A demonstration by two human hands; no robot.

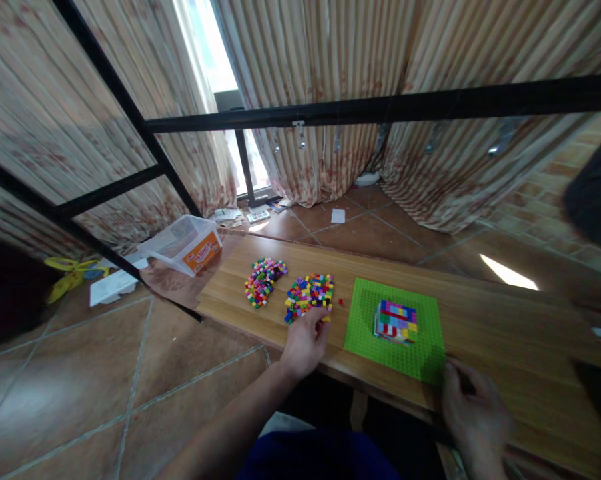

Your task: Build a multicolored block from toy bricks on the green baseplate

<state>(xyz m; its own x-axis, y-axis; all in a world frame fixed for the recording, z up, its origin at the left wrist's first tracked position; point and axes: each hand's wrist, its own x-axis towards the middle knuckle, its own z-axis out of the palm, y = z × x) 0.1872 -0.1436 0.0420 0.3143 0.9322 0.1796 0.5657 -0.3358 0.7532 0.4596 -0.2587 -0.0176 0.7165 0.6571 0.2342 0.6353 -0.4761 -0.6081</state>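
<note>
My left hand (305,343) reaches over the near edge of a pile of small coloured bricks (310,292), its fingers bent together at the bricks; what they hold is too small to make out. My right hand (473,407) is at the near right corner of a green baseplate (360,327), slightly blurred, its fingers curled; whether it holds anything is hidden. On the baseplate stands a block-shaped build (396,321) of multicoloured bricks. Another brick pile (264,281) lies farther left, and a single red brick (341,302) sits between the near pile and the baseplate.
The wooden table (505,333) runs across the view. Beyond its left end, a clear plastic bin (180,243) with an orange label stands on the floor. Black metal bars (330,113) cross in front of the curtains. A dark object (597,193) is at the right edge.
</note>
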